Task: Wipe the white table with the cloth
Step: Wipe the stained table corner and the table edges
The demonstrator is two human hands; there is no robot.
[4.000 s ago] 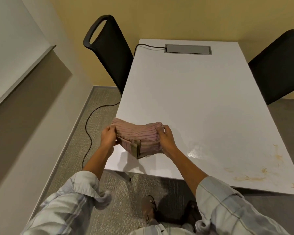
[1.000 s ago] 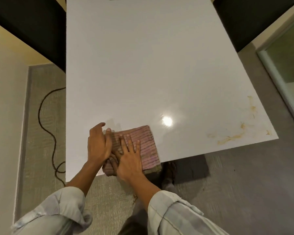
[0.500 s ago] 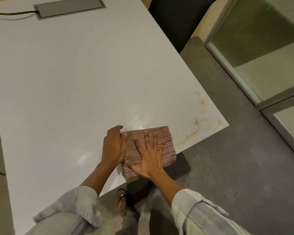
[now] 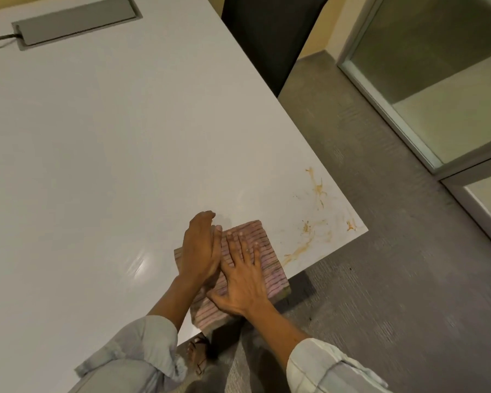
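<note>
Near the front right corner of the white bench [image 4: 102, 143] lies the cloth [image 4: 270, 265], folded into a thick pad of several layers. It is pinkish with thin darker stripes running across it and an olive-brown band along its edges. Its near end hangs a little past the bench's front edge, while its far end rests flat on the surface.

Both hands press down on it. The left hand [image 4: 200, 251] lies flat over the cloth's left part, its fingers [image 4: 203, 219] straight and close together, reaching past the far edge onto the bench. The right hand [image 4: 245, 275] sits just beside it, palm down, its fingers [image 4: 243, 242] spread wide across the stripes; neither hand grips anything.

Just to the right of the cloth, orange-brown smears [image 4: 309, 236] streak the bench towards its corner. A grey cover plate [image 4: 74, 19] is set into the far end, with a dark chair [image 4: 270, 35] beside the bench.
</note>
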